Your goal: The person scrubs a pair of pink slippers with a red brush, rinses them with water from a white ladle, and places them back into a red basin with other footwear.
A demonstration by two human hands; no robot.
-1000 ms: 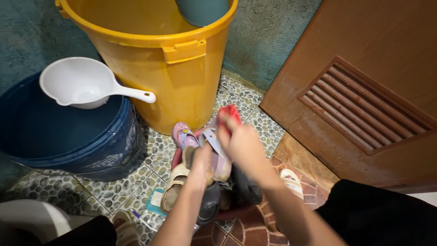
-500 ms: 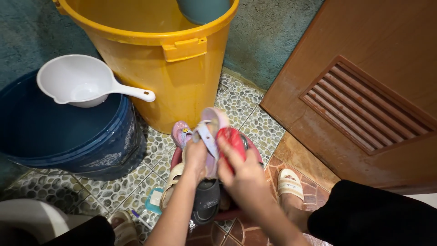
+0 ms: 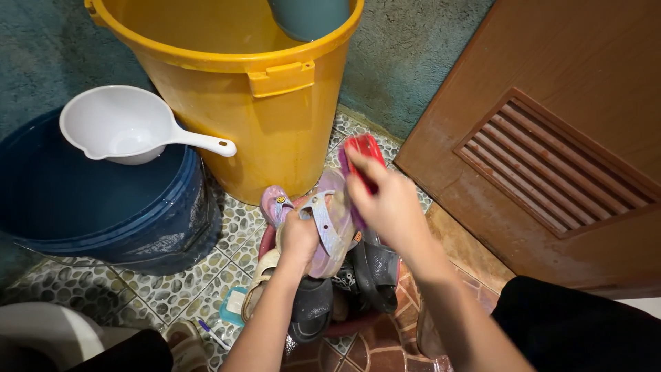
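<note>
The left hand [image 3: 301,238] is closed around a small pink sandal [image 3: 329,224] and holds it tilted up over a dark red basin [image 3: 358,322] on the floor. The right hand [image 3: 389,200] is closed on a red brush [image 3: 363,155], and the brush lies against the upper end of the sandal, near the toe part. So the scrubbing of this one sandal looks to be in the middle — the sandal seems wet and shiny, but I cannot tell if it is already clean.

In the basin there are more shoes waiting: a black sandal [image 3: 311,310] just below the left hand, another black shoe [image 3: 377,272] under the right wrist, and a beige sandal [image 3: 265,279] at the left rim. A second pink sandal [image 3: 277,204] leans beside the basin, close to the yellow bucket [image 3: 275,103]. My judgement is that most of the work is left, because several pairs lie there and none is set apart as finished.

To the left stands a dark blue bucket [image 3: 138,227] with water, and a white dipper [image 3: 124,124] rests on its rim. A piece of soap in a small light-blue dish [image 3: 234,303] lies on the pebble-tile floor [image 3: 179,289] — near the basin, ready for use
</note>
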